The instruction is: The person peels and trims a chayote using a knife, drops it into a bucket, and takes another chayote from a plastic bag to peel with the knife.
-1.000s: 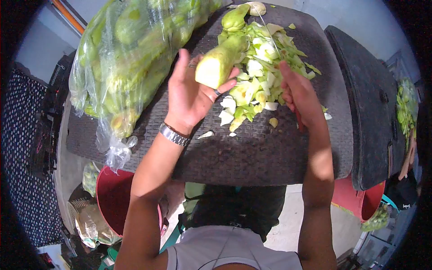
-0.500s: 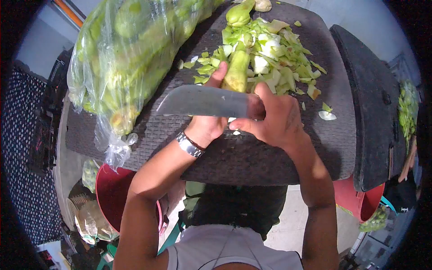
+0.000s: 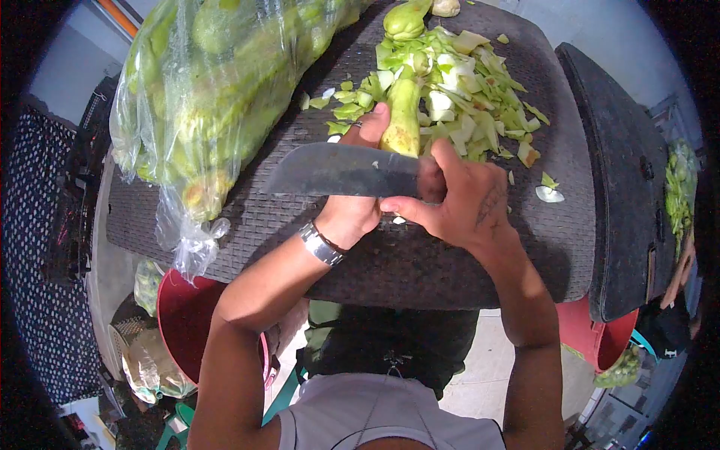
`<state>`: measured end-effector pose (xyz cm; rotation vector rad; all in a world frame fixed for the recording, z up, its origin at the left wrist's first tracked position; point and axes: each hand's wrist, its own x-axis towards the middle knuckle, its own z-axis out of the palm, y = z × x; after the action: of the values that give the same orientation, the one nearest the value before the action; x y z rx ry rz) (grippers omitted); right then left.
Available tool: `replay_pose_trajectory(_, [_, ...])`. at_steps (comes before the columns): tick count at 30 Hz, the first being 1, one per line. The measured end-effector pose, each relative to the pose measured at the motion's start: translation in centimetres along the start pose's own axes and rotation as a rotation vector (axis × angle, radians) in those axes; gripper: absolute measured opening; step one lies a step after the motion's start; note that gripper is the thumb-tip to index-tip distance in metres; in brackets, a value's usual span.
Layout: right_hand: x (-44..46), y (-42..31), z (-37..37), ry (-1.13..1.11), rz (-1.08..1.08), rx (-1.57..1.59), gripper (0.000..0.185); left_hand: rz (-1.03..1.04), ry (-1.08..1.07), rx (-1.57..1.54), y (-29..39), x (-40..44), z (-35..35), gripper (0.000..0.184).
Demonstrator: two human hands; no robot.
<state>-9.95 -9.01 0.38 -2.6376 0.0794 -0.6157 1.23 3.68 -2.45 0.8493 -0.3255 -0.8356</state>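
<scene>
My left hand (image 3: 352, 214) wears a metal watch at the wrist and holds a long green vegetable (image 3: 403, 116), its thumb along the left side. My right hand (image 3: 469, 195) grips a wide-bladed knife (image 3: 341, 171) by its handle. The blade points left and lies across the near end of the vegetable, hiding part of my left hand. Beyond and to the right is a heap of green and white peelings (image 3: 469, 97). Another green vegetable (image 3: 406, 21) sits at the heap's far end, beside a pale round piece (image 3: 445, 7).
A clear plastic bag (image 3: 217, 97) full of green vegetables lies on the left of the dark woven-textured table (image 3: 420, 277). Red containers stand below at left (image 3: 184, 322) and right (image 3: 600, 337). A dark flat case (image 3: 619, 180) is along the right side.
My right hand has brought the knife leftward across to my left hand. My left hand has moved nearer, and the vegetable's cut pale face is no longer turned up.
</scene>
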Motion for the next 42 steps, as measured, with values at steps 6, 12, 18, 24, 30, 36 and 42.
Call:
replay_pose_trajectory(6, [0.8,1.9,-1.0,0.013,0.127,-0.005,0.06,0.103,0.276,-0.008,-0.8,0.8,-0.1,0.044])
replay_pose_trajectory(12, [1.7,6.4,-2.2,0.177,0.396,-0.013,0.058,-0.048,0.16,-0.048,1.5,-0.1,0.8,0.043])
replay_pose_trajectory(18, [0.8,1.4,-1.5,-0.043,0.184,0.129,0.059,0.083,0.327,-0.062,0.0,0.0,1.3,0.032])
replay_pose_trajectory(24, [0.7,2.0,-0.8,0.003,0.105,0.077,0.064,0.078,0.271,0.008,-0.7,0.0,0.6,0.029])
replay_pose_trajectory(30, [1.5,5.5,-2.3,0.082,0.214,-0.049,0.066,-0.054,0.164,0.045,0.5,-0.1,0.9,0.038])
replay_pose_trajectory(36, [0.9,2.4,-1.6,-0.012,0.127,0.117,0.069,0.03,0.174,-0.029,0.3,-0.5,1.3,0.031])
replay_pose_trajectory(42, [1.1,3.1,-1.7,-0.012,0.1,0.13,0.066,-0.006,0.142,-0.012,0.0,-0.9,1.1,0.038])
